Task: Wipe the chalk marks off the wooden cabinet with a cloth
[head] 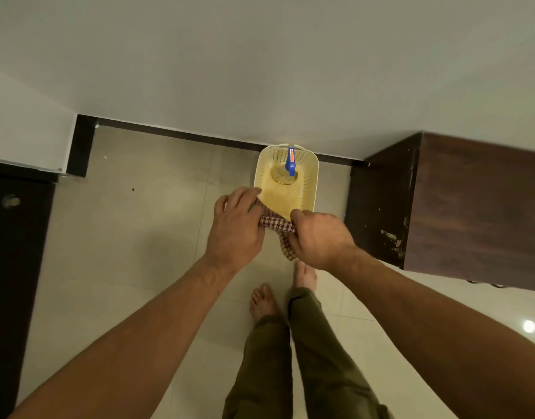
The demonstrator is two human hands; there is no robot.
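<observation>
A red-and-white checked cloth [277,223] is stretched between both hands above the floor, part of it hanging down under my right hand. My left hand [237,225] grips its left end with curled fingers. My right hand [319,237] grips the right end. The dark wooden cabinet [459,207] stands at the right against the wall, its front corner chipped. No chalk marks are visible on it from here.
A cream plastic basket [308,170] sits on the tiled floor by the wall, holding a bottle with a blue spray head [291,164]. A dark door or panel [12,267] fills the left edge. My bare feet [263,300] stand on the tiles below the hands.
</observation>
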